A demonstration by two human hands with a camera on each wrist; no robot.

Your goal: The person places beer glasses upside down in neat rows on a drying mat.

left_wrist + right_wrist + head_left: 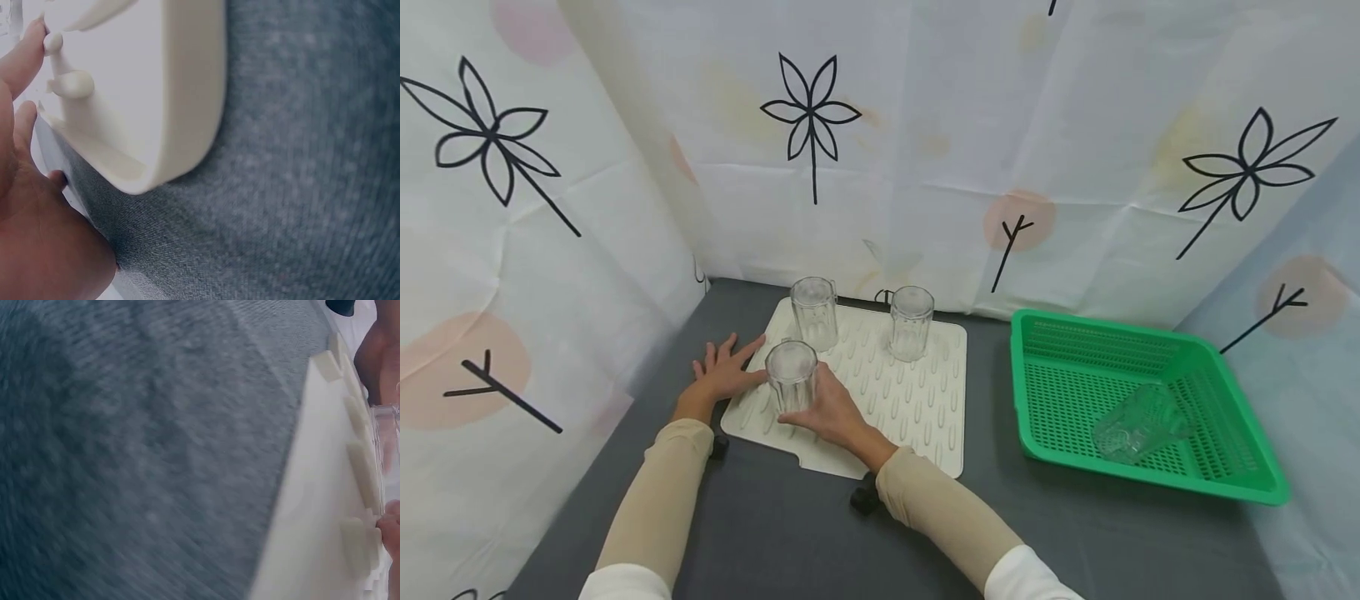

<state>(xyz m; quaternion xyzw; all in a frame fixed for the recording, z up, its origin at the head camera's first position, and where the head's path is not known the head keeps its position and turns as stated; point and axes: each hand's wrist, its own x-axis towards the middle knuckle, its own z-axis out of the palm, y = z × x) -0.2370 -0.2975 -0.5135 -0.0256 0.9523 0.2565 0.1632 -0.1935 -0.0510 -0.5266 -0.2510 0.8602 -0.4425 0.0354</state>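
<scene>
My right hand point(837, 410) grips a clear, faceted drinking glass point(792, 375) at the front left of a cream ribbed drying mat point(880, 412). The thumb is on its near side, and the fingers go behind it. With fingers spread, my left hand point(722, 377) rests at the mat's left edge, close to that glass. Two more glasses stand on the mat: one at the back left point(815, 315) and one at the back middle point(912, 323). In the right wrist view, the held glass point(387, 440) shows only at the right edge, with a fingertip beside it.
To the right of the mat, a green plastic basket point(1030, 392) holds one glass point(1138, 423) lying on its side. Dark grey cloth point(790, 533) covers the table. A white patterned curtain point(910, 125) hangs behind and at both sides.
</scene>
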